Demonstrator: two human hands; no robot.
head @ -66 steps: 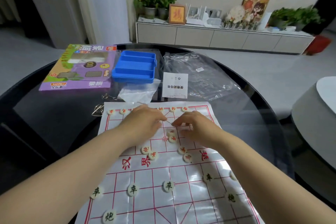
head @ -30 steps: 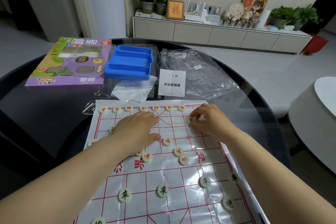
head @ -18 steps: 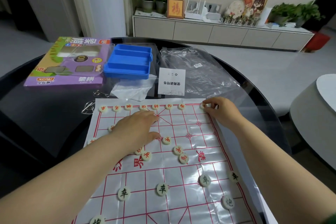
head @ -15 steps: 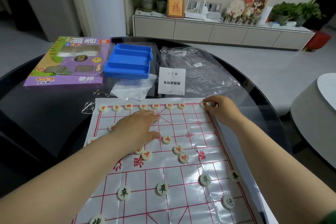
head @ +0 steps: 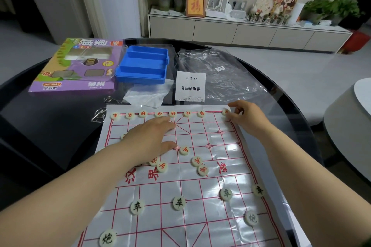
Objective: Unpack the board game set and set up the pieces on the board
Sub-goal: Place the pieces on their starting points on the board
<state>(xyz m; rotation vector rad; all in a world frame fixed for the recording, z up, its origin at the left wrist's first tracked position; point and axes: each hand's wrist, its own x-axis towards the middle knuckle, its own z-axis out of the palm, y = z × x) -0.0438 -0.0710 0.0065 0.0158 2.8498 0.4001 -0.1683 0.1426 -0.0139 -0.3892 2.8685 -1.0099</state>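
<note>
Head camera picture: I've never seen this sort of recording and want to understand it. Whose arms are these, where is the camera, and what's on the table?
No machine here: a person wears a camera on the head, looking down at their own bare hands. On the dark glass table lies a white board sheet with a red grid and round game pieces. The left hand rests flat on it, holding nothing. The right hand pinches the corner piece at the far row's right end. Behind lie a purple box, a blue tray, a leaflet and a clear plastic bag.
</note>
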